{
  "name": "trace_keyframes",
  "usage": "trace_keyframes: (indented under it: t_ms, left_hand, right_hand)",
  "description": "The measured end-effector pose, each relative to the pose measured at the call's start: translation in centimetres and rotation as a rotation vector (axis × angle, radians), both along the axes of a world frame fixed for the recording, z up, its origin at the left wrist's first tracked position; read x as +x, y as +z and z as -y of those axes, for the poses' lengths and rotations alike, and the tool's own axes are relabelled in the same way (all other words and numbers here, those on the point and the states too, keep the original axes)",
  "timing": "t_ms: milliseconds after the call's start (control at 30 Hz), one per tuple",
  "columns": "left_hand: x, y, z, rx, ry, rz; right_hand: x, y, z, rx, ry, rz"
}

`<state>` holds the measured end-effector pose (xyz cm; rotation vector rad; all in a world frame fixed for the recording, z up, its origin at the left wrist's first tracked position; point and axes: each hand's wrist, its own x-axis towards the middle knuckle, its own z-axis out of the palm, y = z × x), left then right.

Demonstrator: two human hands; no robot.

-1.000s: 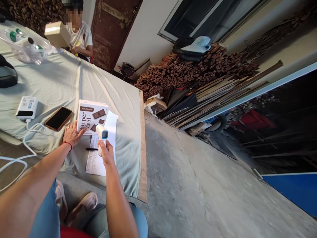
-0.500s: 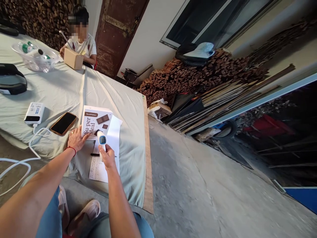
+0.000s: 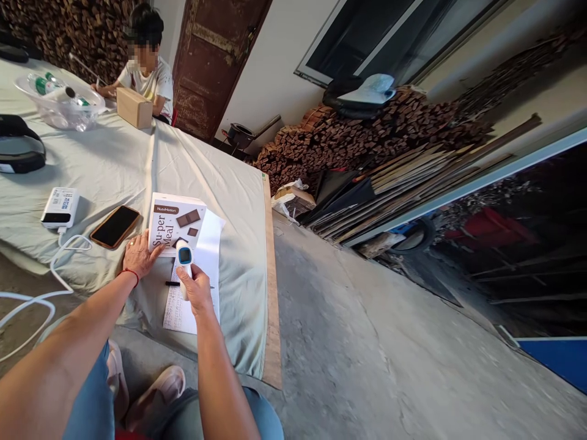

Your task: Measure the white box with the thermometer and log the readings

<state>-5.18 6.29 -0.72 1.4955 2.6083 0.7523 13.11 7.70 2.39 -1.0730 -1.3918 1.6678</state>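
Note:
My right hand (image 3: 197, 288) is wrapped round the handle of a white infrared thermometer (image 3: 184, 255), its small blue-rimmed screen facing me. The thermometer's head is right at the lower edge of a white box (image 3: 164, 219) printed "NutriMotion Su-per Meal". My left hand (image 3: 139, 253) grips that box at its lower left corner, thumb across the front. Beneath the box and thermometer lies a sheet of paper (image 3: 210, 244) with handwriting. A black pen (image 3: 171, 283) rests across the paper, partly hidden by my right hand.
A phone (image 3: 115, 227) and a white power bank (image 3: 60, 208) with a white cable lie left of the box. Farther back are a clear plastic bowl (image 3: 59, 110) of bottles and a cardboard box (image 3: 134, 109), with a person (image 3: 153, 79) seated behind. The table's wooden edge (image 3: 271, 281) runs along the right.
The thermometer has tilted so its screen faces me more fully. My left hand stays on the box. The seated person's arm has moved left, and their head is lower.

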Motion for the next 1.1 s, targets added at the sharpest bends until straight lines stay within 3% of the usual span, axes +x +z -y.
trace_keyframes:
  t_ms: [267, 533, 667, 833, 967, 1100]
  left_hand:
    - [-0.2, 0.0, -0.2, -0.002, -0.004, -0.020]
    - [0.2, 1.2, 0.0, -0.049, 0.008, 0.003]
    - [0.3, 1.5, -0.1, -0.046, 0.008, 0.006]
    - [0.3, 1.5, -0.2, -0.038, 0.014, 0.000]
    - [0.3, 1.4, -0.3, -0.043, 0.015, 0.004]
    - [0.3, 1.4, -0.2, -0.032, 0.009, 0.007]
  right_hand:
    - [1.6, 3.3, 1.2, -0.006, -0.021, -0.044]
    - [5.6, 3.8, 0.9, 0.022, -0.097, -0.030]
    - [8.3, 2.1, -0.8, 0.087, -0.179, 0.084]
    - [12.1, -2.1, -4.0, 0.257, -0.462, 0.735]
    - [13.6, -4.3, -4.7, 0.269, -0.419, 1.034]
    - [13.0, -5.2, -3.9, 0.466, -0.477, 1.092]
